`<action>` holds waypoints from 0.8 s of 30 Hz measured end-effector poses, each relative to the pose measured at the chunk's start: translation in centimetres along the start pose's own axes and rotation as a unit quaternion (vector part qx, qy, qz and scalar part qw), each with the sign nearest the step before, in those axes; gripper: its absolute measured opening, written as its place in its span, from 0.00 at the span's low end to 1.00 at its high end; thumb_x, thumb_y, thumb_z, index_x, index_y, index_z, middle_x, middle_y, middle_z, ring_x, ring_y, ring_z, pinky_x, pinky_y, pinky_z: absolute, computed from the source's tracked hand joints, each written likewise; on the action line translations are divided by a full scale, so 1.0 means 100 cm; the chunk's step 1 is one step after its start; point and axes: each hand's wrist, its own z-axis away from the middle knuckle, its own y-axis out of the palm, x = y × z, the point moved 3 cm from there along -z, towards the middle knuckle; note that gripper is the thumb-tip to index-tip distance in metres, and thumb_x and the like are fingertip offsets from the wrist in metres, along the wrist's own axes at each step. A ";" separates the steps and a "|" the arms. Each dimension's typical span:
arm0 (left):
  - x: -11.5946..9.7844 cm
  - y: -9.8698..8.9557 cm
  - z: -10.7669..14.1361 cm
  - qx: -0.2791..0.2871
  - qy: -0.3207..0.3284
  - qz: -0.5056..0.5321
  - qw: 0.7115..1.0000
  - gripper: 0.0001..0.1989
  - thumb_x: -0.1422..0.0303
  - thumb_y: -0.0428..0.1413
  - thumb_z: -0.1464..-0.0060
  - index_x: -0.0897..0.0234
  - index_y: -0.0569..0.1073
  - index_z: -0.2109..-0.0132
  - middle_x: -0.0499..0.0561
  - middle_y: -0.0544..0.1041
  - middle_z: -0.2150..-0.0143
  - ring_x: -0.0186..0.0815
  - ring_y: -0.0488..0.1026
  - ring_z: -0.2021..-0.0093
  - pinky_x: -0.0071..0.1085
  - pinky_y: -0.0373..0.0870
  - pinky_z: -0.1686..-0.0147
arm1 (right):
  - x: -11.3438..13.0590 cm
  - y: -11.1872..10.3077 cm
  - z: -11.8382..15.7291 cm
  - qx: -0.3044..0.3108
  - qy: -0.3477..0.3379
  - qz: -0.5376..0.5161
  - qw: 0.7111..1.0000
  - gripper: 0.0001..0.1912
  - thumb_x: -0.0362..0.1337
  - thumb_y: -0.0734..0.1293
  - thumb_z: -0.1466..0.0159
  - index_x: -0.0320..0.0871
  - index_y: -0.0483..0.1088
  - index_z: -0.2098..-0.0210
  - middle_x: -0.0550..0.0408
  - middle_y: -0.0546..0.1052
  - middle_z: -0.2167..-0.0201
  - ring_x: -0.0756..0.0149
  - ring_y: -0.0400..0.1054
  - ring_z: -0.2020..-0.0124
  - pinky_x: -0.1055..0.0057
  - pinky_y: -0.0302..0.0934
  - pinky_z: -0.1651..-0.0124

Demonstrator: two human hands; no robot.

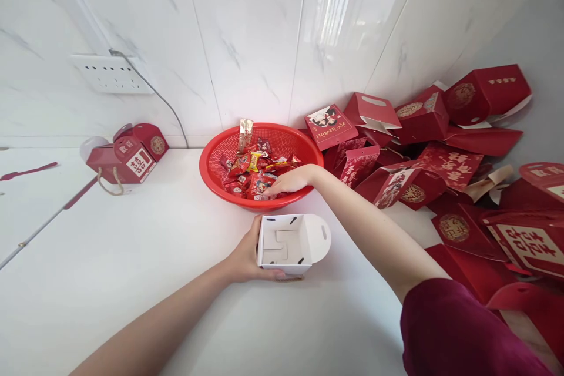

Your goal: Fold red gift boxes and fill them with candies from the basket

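Note:
My left hand [249, 255] grips a small cardboard gift box [286, 267] from its left side, thumb along the front. The box stands open at the top, its white inside bare, with a rounded flap folded out to the right and a rope handle at the front. Just behind it is a red plastic basket [209, 173] of wrapped candies [251, 167]. Over the basket's right rim reaches my right hand [291, 181], fingers stretched down onto the candies. Some of its fingertips are hidden, and I see no candy held in it.
A closed red gift box [136, 155] with a rope handle stands at the left by the wall. Many red gift boxes [423, 117] lie heaped along the right side. A power strip [112, 74] with a cable [163, 97] is on the tiled wall.

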 end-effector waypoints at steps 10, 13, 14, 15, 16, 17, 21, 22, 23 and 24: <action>0.000 0.001 0.001 -0.001 0.003 0.022 1.000 0.47 0.66 0.72 0.62 0.50 0.56 0.39 0.59 0.65 0.38 0.60 0.65 0.38 0.61 0.65 0.44 | 0.014 -0.010 0.065 -0.082 -0.130 -0.225 0.962 0.22 0.41 0.71 0.37 0.43 0.72 0.44 0.53 0.75 0.44 0.60 0.68 0.43 0.64 0.59 0.38; -0.001 0.002 0.002 -0.007 0.003 0.039 0.999 0.46 0.66 0.72 0.61 0.54 0.56 0.39 0.60 0.65 0.37 0.60 0.65 0.38 0.61 0.64 0.43 | 0.015 -0.004 0.079 -0.160 -0.152 -0.364 0.905 0.22 0.41 0.69 0.36 0.45 0.70 0.43 0.53 0.76 0.46 0.62 0.72 0.47 0.64 0.65 0.43; -0.002 0.003 0.002 -0.009 0.000 0.046 0.999 0.46 0.66 0.71 0.61 0.55 0.56 0.39 0.61 0.65 0.37 0.59 0.65 0.38 0.61 0.65 0.44 | 0.016 -0.001 0.083 -0.174 -0.158 -0.403 0.885 0.23 0.41 0.70 0.36 0.46 0.70 0.42 0.52 0.76 0.46 0.62 0.72 0.48 0.64 0.66 0.44; -0.002 0.003 0.003 -0.009 -0.004 0.052 0.999 0.46 0.66 0.71 0.61 0.55 0.56 0.39 0.61 0.65 0.37 0.60 0.65 0.39 0.61 0.65 0.44 | 0.017 0.001 0.086 -0.181 -0.163 -0.430 0.869 0.24 0.41 0.70 0.37 0.46 0.69 0.41 0.51 0.76 0.46 0.61 0.72 0.48 0.64 0.67 0.45; -0.002 0.004 0.003 -0.009 -0.007 0.058 0.998 0.46 0.66 0.71 0.61 0.55 0.56 0.39 0.62 0.65 0.37 0.60 0.65 0.39 0.61 0.65 0.44 | 0.020 0.004 0.090 -0.184 -0.166 -0.445 0.861 0.25 0.41 0.71 0.37 0.45 0.68 0.41 0.50 0.76 0.46 0.61 0.72 0.48 0.63 0.67 0.45; -0.002 0.004 0.002 -0.009 -0.007 0.062 0.998 0.46 0.67 0.71 0.61 0.55 0.56 0.38 0.62 0.65 0.37 0.60 0.65 0.38 0.61 0.65 0.44 | 0.022 0.006 0.093 -0.185 -0.168 -0.449 0.858 0.26 0.40 0.71 0.37 0.45 0.68 0.40 0.49 0.76 0.46 0.60 0.72 0.47 0.64 0.66 0.44; -0.002 0.005 0.002 -0.012 -0.006 0.072 0.997 0.48 0.68 0.72 0.61 0.55 0.55 0.37 0.62 0.64 0.36 0.60 0.62 0.36 0.64 0.60 0.40 | 0.032 0.012 0.102 -0.162 -0.160 -0.431 0.873 0.30 0.38 0.69 0.35 0.44 0.63 0.35 0.49 0.75 0.45 0.61 0.70 0.46 0.64 0.64 0.43; -0.002 0.005 0.002 -0.012 -0.010 0.075 0.997 0.48 0.67 0.72 0.61 0.56 0.55 0.37 0.62 0.64 0.36 0.60 0.62 0.36 0.64 0.59 0.40 | 0.034 0.014 0.103 -0.152 -0.157 -0.424 0.879 0.31 0.37 0.68 0.35 0.44 0.61 0.34 0.49 0.74 0.44 0.60 0.70 0.45 0.63 0.64 0.43; -0.001 0.005 0.002 -0.013 -0.017 0.083 0.996 0.48 0.67 0.72 0.61 0.56 0.55 0.37 0.62 0.64 0.36 0.60 0.63 0.36 0.64 0.59 0.40 | 0.035 0.014 0.104 -0.144 -0.154 -0.413 0.886 0.32 0.37 0.68 0.34 0.44 0.59 0.33 0.48 0.73 0.43 0.60 0.69 0.44 0.63 0.64 0.42; -0.001 0.005 0.002 -0.016 -0.023 0.094 0.995 0.47 0.66 0.72 0.60 0.56 0.56 0.37 0.62 0.65 0.37 0.59 0.63 0.36 0.64 0.60 0.41 | 0.035 0.015 0.104 -0.141 -0.152 -0.398 0.894 0.32 0.36 0.67 0.34 0.45 0.58 0.32 0.48 0.72 0.40 0.60 0.67 0.42 0.63 0.63 0.41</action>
